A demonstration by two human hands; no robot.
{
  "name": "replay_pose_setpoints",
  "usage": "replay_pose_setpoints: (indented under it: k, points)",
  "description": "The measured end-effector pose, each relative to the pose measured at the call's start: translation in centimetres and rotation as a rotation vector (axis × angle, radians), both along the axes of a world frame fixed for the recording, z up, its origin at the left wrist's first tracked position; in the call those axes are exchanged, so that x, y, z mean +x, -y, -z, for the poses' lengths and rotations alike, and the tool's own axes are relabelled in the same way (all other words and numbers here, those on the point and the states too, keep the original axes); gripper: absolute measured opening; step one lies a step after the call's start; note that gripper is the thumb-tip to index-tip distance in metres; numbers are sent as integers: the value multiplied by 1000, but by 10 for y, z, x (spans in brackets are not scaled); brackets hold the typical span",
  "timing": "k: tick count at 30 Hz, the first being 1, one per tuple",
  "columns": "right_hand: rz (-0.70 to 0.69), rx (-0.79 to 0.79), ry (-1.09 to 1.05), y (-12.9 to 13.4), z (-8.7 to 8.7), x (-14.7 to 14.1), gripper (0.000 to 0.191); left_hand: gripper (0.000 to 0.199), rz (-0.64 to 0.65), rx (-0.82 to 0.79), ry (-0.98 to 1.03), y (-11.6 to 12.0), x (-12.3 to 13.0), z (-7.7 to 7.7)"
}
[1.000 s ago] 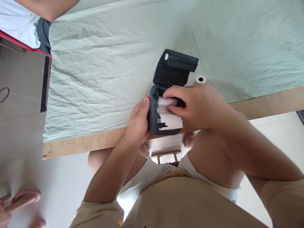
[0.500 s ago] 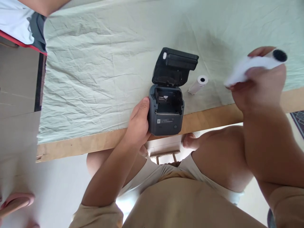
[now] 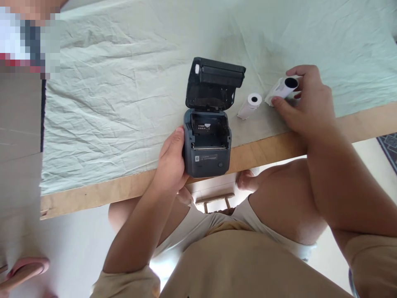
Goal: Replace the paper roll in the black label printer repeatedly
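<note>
My left hand (image 3: 172, 163) is closed round the left side of a dark portable label printer (image 3: 207, 161) at the table's front edge. The printer's lid (image 3: 215, 82) is raised and its paper bay lies bare, with a small white sticker inside. To its right, a slim white paper roll (image 3: 248, 107) with a small dark core hole stands on the cloth. Beside that one is a second paper roll (image 3: 281, 91) with a wide black core, a loose flap of paper at its side. My right hand (image 3: 310, 99) has thumb and fingers round this wider roll.
A wrinkled pale green cloth (image 3: 124, 91) covers the table, leaving a strip of its wooden front edge (image 3: 102, 190) bare. Part of another person, blurred out, is at the upper left. A pink slipper (image 3: 27, 265) is on the floor at lower left.
My right hand has brought the wide-core roll left and down to the cloth, beside the slim roll. The view has shifted slightly; my left hand keeps its hold on the printer.
</note>
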State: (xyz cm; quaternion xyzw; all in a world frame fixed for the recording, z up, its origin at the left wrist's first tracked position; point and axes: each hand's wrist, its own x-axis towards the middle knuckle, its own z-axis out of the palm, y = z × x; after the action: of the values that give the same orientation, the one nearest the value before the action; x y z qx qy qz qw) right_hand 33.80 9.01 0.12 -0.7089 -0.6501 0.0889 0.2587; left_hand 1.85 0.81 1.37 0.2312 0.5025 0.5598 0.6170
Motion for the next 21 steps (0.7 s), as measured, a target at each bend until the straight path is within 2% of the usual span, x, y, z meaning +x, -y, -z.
replay_pose_setpoints:
  k: [2, 5, 7, 10, 13, 17, 21]
  points:
    - [-38, 39, 21, 6, -3, -6, 68, 39, -5, -7, 0, 0, 0, 0]
    - [-211, 357, 2, 26, -10, -22, 52, 37, 7, -13, 21, 0, 0, 0]
    - [-308, 464, -21, 39, -14, -39, 43, 37, 15, -3, 38, 1, 0, 1]
    - [-437, 388, -17, 45, -14, -67, 45, 36, 14, 14, 26, 2, -1, 2]
    - [-424, 253, 20, 36, -8, -84, 51, 38, 2, 6, -21, 3, -2, 1]
    - [-366, 73, 50, 25, 1, -82, 47, 39, -25, 1, -37, 2, -1, -1]
    - [-432, 113, -63, 27, 4, -70, 54, 35, -4, 9, -17, 2, 1, -2]
